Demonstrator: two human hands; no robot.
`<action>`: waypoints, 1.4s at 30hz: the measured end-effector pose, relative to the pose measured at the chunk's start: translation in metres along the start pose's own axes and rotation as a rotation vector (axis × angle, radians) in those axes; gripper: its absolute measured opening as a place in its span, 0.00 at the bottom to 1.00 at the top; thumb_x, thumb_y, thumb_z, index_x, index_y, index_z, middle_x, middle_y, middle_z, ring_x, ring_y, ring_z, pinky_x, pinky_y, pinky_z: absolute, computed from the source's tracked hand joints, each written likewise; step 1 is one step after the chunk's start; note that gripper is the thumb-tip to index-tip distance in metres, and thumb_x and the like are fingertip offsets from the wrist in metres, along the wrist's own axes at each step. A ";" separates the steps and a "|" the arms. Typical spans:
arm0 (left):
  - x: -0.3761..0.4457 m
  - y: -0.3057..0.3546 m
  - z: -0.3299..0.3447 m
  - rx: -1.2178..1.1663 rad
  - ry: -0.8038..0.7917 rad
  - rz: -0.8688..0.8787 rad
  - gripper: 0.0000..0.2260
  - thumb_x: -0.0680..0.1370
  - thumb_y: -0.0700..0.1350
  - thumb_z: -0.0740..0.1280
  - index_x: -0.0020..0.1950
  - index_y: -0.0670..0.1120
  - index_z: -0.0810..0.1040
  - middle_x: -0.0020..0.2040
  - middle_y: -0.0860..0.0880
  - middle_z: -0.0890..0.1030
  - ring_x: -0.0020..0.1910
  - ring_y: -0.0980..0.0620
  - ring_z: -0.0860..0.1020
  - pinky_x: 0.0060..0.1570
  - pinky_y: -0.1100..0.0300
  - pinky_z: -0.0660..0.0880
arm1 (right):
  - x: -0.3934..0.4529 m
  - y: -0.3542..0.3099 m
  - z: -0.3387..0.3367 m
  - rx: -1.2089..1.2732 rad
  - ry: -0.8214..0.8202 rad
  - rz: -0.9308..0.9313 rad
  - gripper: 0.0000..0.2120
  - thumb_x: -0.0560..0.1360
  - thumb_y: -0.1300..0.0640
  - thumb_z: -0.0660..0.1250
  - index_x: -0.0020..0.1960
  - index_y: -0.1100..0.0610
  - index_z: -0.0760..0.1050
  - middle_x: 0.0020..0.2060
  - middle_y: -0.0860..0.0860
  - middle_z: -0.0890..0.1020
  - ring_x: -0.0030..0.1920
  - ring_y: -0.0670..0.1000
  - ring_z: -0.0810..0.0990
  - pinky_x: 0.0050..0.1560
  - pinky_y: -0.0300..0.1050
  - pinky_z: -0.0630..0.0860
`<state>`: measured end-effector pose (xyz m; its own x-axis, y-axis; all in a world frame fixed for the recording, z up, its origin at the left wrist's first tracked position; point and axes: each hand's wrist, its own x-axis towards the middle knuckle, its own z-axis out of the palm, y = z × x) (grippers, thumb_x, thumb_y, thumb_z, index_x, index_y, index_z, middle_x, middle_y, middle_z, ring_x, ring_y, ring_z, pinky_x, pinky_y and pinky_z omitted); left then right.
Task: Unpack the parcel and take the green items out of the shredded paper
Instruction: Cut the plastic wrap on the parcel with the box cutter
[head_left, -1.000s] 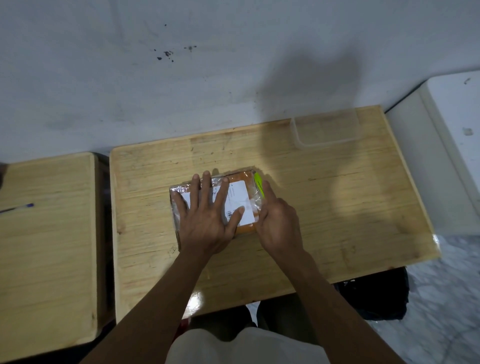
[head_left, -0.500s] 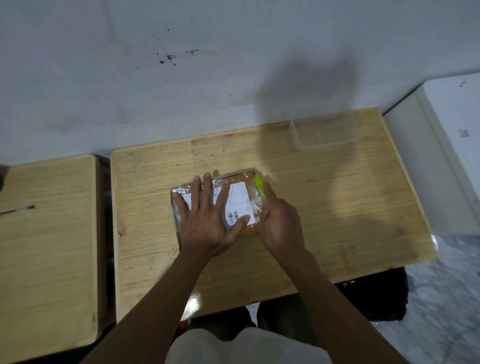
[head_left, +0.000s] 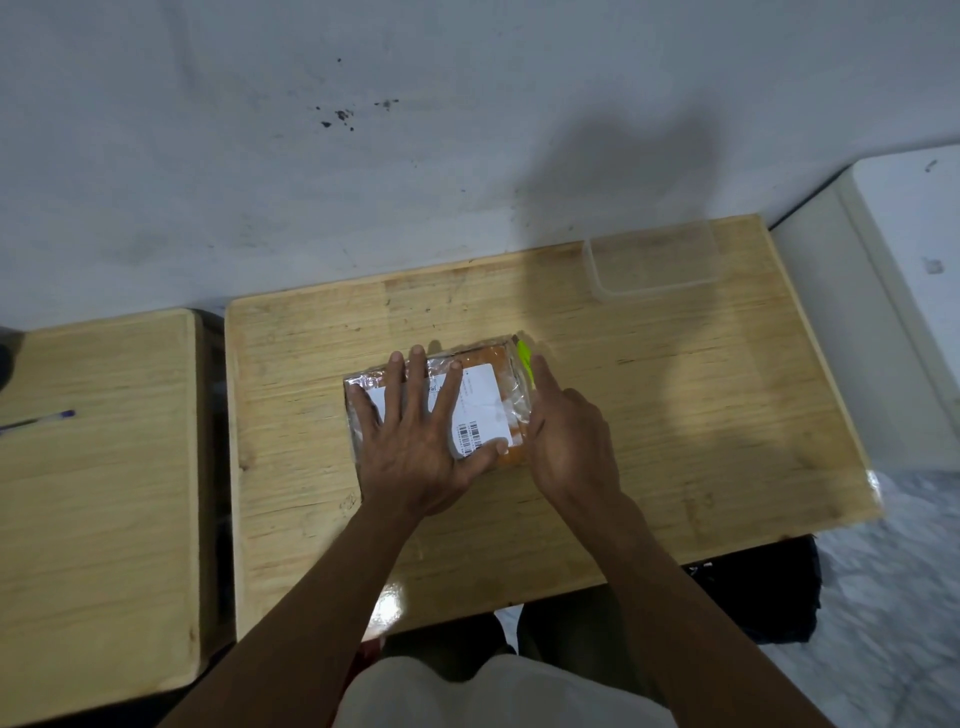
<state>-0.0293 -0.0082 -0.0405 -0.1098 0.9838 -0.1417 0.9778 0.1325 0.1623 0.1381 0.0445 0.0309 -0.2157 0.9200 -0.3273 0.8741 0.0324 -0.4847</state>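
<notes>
The left hand (head_left: 415, 441) lies flat with fingers spread on top of the parcel (head_left: 483, 410), pressing it onto the table (head_left: 675, 415). The right hand (head_left: 569, 441) holds a green cutter (head_left: 525, 358) against the parcel's right edge, forefinger stretched along it. A clear tub (head_left: 655, 262) stands near the table's far right corner.
</notes>
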 end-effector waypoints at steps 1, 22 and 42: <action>0.000 0.000 0.000 0.005 0.012 0.005 0.46 0.73 0.80 0.47 0.83 0.54 0.55 0.84 0.42 0.48 0.83 0.40 0.45 0.74 0.26 0.45 | 0.000 -0.001 0.000 0.001 -0.006 -0.005 0.39 0.77 0.56 0.66 0.79 0.46 0.47 0.46 0.54 0.77 0.46 0.53 0.78 0.46 0.47 0.75; -0.006 -0.001 -0.002 -0.004 0.048 0.001 0.45 0.74 0.78 0.43 0.82 0.52 0.59 0.84 0.42 0.52 0.83 0.39 0.49 0.73 0.26 0.47 | -0.013 -0.028 0.002 -0.119 -0.087 0.076 0.35 0.79 0.52 0.63 0.79 0.50 0.47 0.52 0.58 0.77 0.52 0.61 0.80 0.48 0.51 0.75; -0.001 0.002 0.000 -0.006 -0.003 -0.040 0.45 0.73 0.79 0.47 0.83 0.55 0.52 0.84 0.45 0.45 0.83 0.42 0.43 0.75 0.27 0.43 | -0.029 -0.024 -0.006 -0.145 -0.090 0.075 0.31 0.81 0.56 0.58 0.79 0.52 0.49 0.52 0.59 0.78 0.51 0.60 0.80 0.48 0.51 0.75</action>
<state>-0.0272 -0.0092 -0.0403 -0.1479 0.9775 -0.1506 0.9717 0.1720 0.1621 0.1263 0.0199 0.0567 -0.1801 0.8835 -0.4324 0.9412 0.0271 -0.3367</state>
